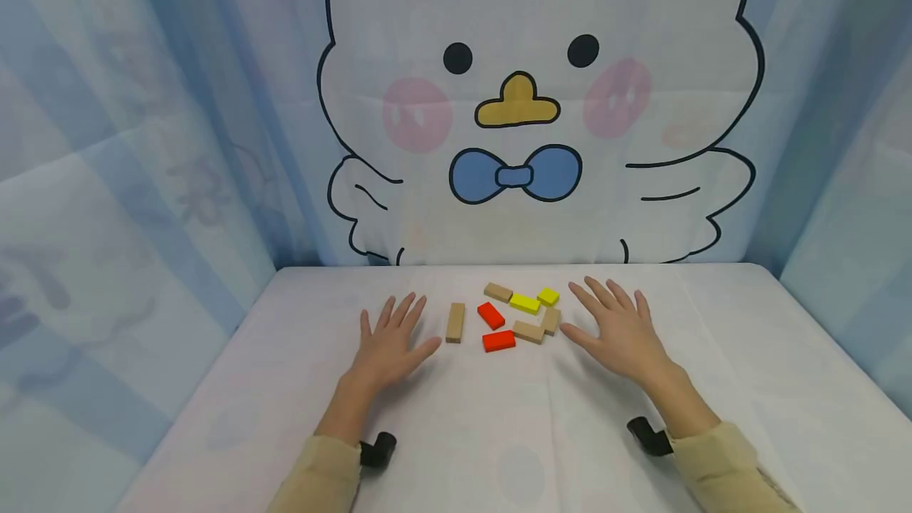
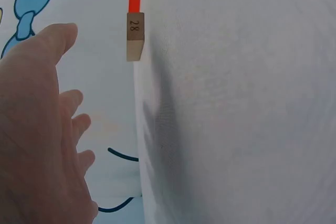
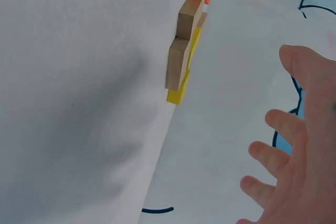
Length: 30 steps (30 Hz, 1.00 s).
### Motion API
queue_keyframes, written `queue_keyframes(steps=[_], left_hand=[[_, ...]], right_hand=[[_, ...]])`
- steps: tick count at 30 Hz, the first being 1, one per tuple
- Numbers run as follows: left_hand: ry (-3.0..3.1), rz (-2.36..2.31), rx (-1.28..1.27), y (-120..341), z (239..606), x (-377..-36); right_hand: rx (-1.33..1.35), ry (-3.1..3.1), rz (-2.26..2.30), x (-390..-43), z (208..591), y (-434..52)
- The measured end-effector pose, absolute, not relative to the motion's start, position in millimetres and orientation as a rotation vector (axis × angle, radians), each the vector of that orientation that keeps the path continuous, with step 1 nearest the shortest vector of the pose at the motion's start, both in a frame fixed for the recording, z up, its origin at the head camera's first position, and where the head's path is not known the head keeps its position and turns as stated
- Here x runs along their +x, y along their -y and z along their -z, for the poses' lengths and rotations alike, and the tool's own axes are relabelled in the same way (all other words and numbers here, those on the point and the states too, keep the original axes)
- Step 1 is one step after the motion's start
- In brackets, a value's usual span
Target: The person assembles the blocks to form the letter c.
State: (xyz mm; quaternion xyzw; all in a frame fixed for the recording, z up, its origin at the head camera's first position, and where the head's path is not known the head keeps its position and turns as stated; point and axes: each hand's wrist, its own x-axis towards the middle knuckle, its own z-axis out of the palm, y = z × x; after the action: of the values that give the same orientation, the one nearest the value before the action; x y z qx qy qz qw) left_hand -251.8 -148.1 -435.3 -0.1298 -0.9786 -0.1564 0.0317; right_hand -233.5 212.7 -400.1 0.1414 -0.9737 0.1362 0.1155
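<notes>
Several small wooden blocks lie on the table between my two hands. My left hand is spread, its thumb near a plain wooden block; in the left wrist view that block bears the number 28. My right hand is spread too, fingers apart, close to two plain blocks that meet at a corner. Two red blocks lie in the middle, and two yellow blocks behind them beside another plain block. Neither hand holds anything.
A white cloth covers the table. Behind it hangs a curtain printed with a cartoon bird, and blue patterned curtains flank the sides. A black wrist mount sits at the left sleeve, another black mount at the right.
</notes>
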Motion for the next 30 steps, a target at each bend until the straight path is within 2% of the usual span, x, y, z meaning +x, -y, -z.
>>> queue_keyframes(steps=[14, 30], left_hand=[[2.99, 0.495, -0.389, 140, 442, -253], [2.925, 0.624, -0.464, 136, 443, -282]], right_hand=[[0.495, 2.813, -0.486, -237, 416, -196], [0.681, 2.762, -0.504, -267, 416, -165]])
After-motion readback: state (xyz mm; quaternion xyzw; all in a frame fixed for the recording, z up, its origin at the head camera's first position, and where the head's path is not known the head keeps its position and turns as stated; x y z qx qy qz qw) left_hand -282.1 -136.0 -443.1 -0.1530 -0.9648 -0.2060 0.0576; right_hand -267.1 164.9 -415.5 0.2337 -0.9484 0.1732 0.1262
